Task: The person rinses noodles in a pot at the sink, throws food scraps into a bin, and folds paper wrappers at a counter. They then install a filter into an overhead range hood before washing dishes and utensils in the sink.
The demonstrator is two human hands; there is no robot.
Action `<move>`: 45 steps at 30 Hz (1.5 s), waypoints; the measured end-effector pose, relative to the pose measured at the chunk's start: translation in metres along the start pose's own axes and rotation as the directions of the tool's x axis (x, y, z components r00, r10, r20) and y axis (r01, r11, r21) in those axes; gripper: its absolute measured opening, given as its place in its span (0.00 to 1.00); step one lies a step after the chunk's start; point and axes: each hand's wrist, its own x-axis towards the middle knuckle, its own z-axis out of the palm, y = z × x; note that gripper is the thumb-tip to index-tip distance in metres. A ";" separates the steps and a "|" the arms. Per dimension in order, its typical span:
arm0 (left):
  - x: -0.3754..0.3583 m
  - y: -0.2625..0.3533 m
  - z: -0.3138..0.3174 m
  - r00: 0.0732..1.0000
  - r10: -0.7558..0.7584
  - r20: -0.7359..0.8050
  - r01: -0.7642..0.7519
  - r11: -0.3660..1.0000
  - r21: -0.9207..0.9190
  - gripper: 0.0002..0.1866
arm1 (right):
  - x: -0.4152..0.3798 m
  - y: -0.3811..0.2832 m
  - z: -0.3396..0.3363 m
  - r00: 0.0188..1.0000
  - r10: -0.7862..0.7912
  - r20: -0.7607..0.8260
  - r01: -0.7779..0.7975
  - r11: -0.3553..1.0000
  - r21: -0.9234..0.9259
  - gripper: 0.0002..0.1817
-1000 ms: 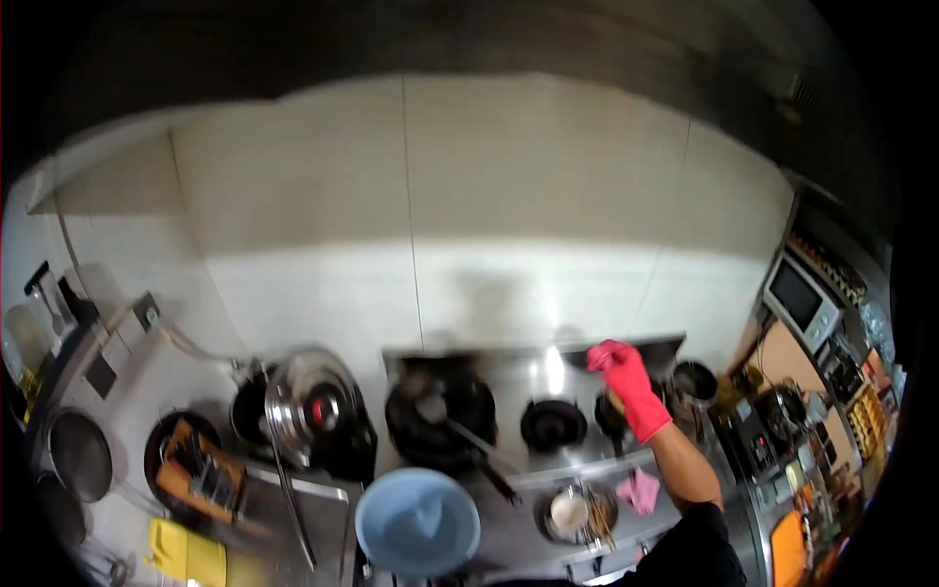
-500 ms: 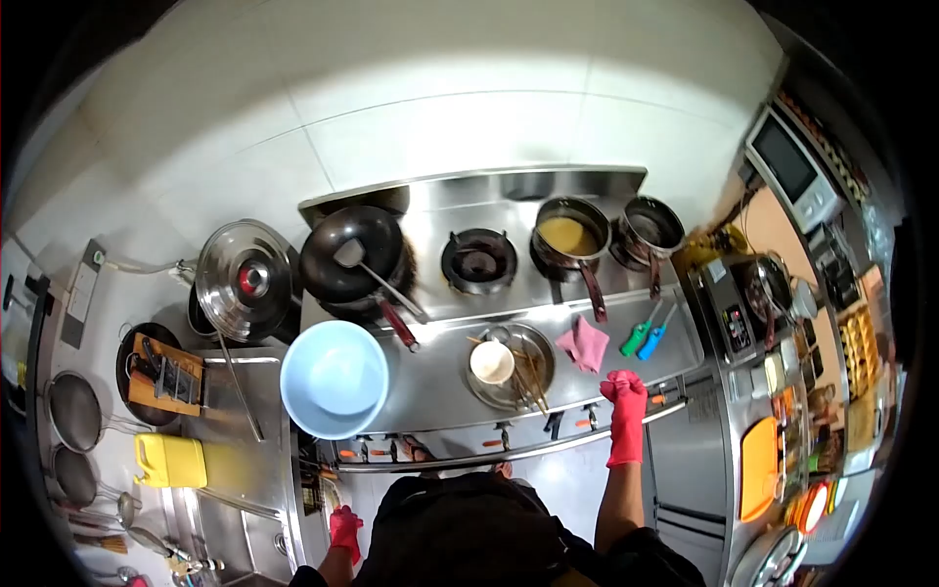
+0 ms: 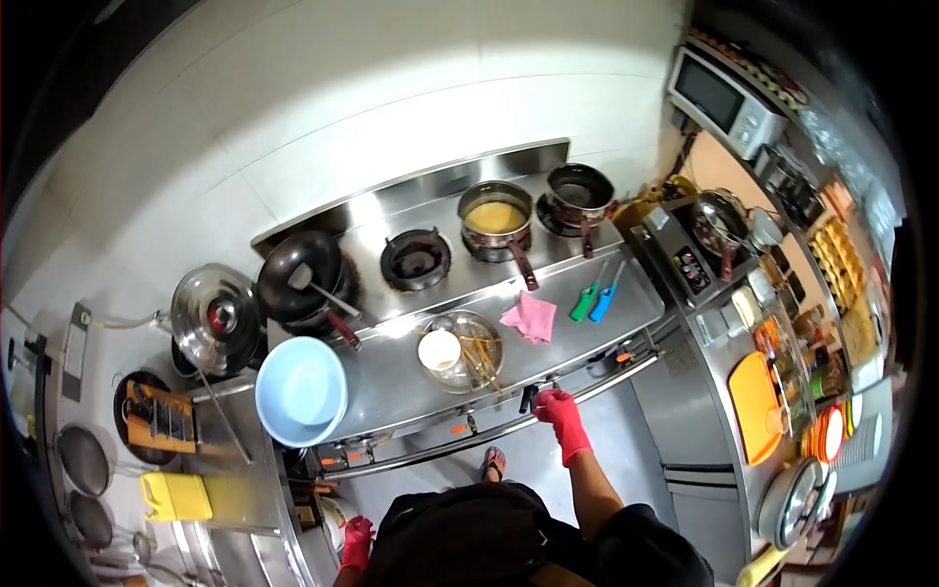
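Facing steel stove counter [image 3: 391,391], pale wall [image 3: 391,88], grey floor [image 3: 616,421]

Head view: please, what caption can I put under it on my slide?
Stove seen from above, the red-gloved right hand near its front rail, a pink cloth and black wok on top.

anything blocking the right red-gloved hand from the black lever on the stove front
Nothing visible stands between the right hand and the black lever; the fingers are right beside it. Whether they touch is unclear.

Can't really tell if the right hand [image 3: 563,419] is gripping anything. Big lid [image 3: 207,311] mostly hides the pan [image 3: 238,369] underneath.
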 end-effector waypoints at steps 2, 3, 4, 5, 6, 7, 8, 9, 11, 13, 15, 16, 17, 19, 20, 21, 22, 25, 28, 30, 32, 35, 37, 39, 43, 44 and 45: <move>-0.006 -0.007 -0.008 0.985 0.138 0.104 -0.144 0.988 0.060 0.24 | 0.005 0.016 0.002 1.000 -0.003 0.002 0.003 0.996 -0.086 0.09; -0.007 -0.013 -0.014 0.952 0.263 0.156 -0.278 0.957 0.082 0.25 | -0.002 0.013 0.009 0.999 0.032 -0.003 -0.032 0.996 -0.084 0.08; -0.013 -0.018 -0.016 0.998 -0.025 0.066 0.028 0.999 -0.038 0.24 | -0.014 0.011 0.013 1.000 0.015 -0.004 -0.015 0.994 -0.108 0.08; -0.019 -0.022 -0.016 0.987 -0.161 0.011 0.160 0.968 -0.195 0.22 | -0.017 0.013 0.018 0.999 0.028 0.026 -0.024 0.989 -0.144 0.11; -0.032 -0.027 -0.015 0.990 -0.132 -0.047 0.120 0.974 -0.194 0.11 | -0.017 0.017 0.022 0.997 0.042 0.059 -0.031 0.982 -0.186 0.13; -0.037 -0.031 -0.013 0.989 -0.148 -0.027 0.141 0.973 -0.181 0.11 | -0.022 0.015 0.029 0.996 0.037 0.079 -0.019 0.974 -0.225 0.16; -0.039 -0.036 -0.012 0.987 -0.159 0.005 0.158 0.974 -0.165 0.11 | -0.028 0.013 0.036 0.994 0.038 0.099 -0.010 0.965 -0.262 0.19; -0.043 -0.044 -0.011 0.985 -0.170 0.035 0.173 0.974 -0.149 0.11 | -0.028 0.015 0.040 0.988 0.014 0.153 0.035 0.948 -0.315 0.24; -0.042 -0.050 -0.007 0.978 -0.188 0.088 0.197 0.974 -0.112 0.12 | -0.025 0.019 0.045 0.981 -0.053 0.189 0.125 0.910 -0.396 0.23; -0.034 -0.050 0.002 0.969 -0.209 0.127 0.221 0.972 -0.085 0.12 | -0.028 0.016 0.049 0.975 -0.116 0.189 0.190 0.875 -0.445 0.20; -0.026 -0.041 0.012 0.966 -0.206 0.154 0.217 0.974 -0.060 0.12 | -0.033 0.007 0.053 0.970 -0.134 0.202 0.213 0.868 -0.448 0.15; -0.022 -0.035 0.017 0.966 -0.198 0.166 0.210 0.976 -0.053 0.13 | -0.032 0.002 0.053 0.972 -0.137 0.188 0.211 0.865 -0.455 0.15; -0.016 -0.030 0.022 0.966 -0.191 0.175 0.202 0.978 -0.048 0.13 | -0.031 -0.003 0.053 0.975 -0.144 0.167 0.205 0.871 -0.446 0.15; -0.006 -0.019 0.031 0.968 -0.173 0.180 0.184 0.982 -0.045 0.13 | -0.021 -0.016 0.056 0.988 -0.090 0.129 0.138 0.891 -0.433 0.16; -0.004 -0.014 0.034 0.969 -0.167 0.181 0.178 0.983 -0.041 0.13 | -0.010 -0.019 0.053 0.988 -0.084 0.126 0.128 0.911 -0.392 0.16; -0.002 -0.008 0.036 0.971 -0.161 0.177 0.170 0.984 -0.042 0.14 | 0.002 -0.021 0.052 0.989 -0.075 0.128 0.116 0.930 -0.350 0.16; 0.000 -0.003 0.039 0.974 -0.153 0.169 0.162 0.986 -0.043 0.14 | 0.016 -0.023 0.052 0.989 -0.062 0.135 0.102 0.946 -0.308 0.16; -0.007 0.012 0.049 0.979 -0.146 0.139 0.155 0.987 -0.051 0.15 | 0.056 -0.038 0.051 0.986 0.022 0.167 0.026 0.960 -0.279 0.13; -0.015 0.030 0.067 0.981 -0.155 0.120 0.163 0.985 -0.057 0.15 | 0.106 -0.040 0.052 0.991 0.066 0.119 -0.016 0.925 -0.379 0.14; -0.021 0.036 0.077 0.980 -0.171 0.104 0.178 0.982 -0.064 0.16 | 0.135 -0.040 0.047 0.995 0.032 0.090 0.010 0.906 -0.423 0.14; -0.028 0.044 0.087 0.979 -0.185 0.089 0.192 0.979 -0.074 0.16 | 0.161 -0.041 0.041 0.997 -0.057 0.052 0.074 0.890 -0.449 0.15; -0.035 0.053 0.101 0.975 -0.206 0.083 0.212 0.974 -0.082 0.17 | 0.163 -0.098 -0.011 0.936 -0.319 -0.146 0.304 0.945 -0.117 0.12; -0.037 0.059 0.108 0.973 -0.217 0.084 0.224 0.971 -0.087 0.18 | 0.156 -0.163 -0.074 0.854 -0.406 -0.326 0.456 0.885 0.093 0.11; -0.040 0.064 0.114 0.972 -0.218 0.089 0.226 0.970 -0.092 0.18 | 0.147 -0.234 -0.159 0.682 -0.574 -0.454 0.662 0.748 0.048 0.12; -0.052 0.068 0.123 0.973 -0.213 0.091 0.223 0.967 -0.125 0.19 | 0.169 -0.351 -0.355 -0.067 -0.769 -0.636 0.549 0.504 -0.667 0.09; -0.057 0.066 0.122 0.975 -0.204 0.086 0.214 0.967 -0.136 0.20 | 0.142 -0.381 -0.377 -0.025 -0.788 -0.616 0.560 0.499 -0.661 0.13; -0.064 0.065 0.121 0.978 -0.192 0.077 0.201 0.967 -0.153 0.20 | 0.157 -0.395 -0.425 -0.124 -0.782 -0.611 0.134 0.597 -0.791 0.20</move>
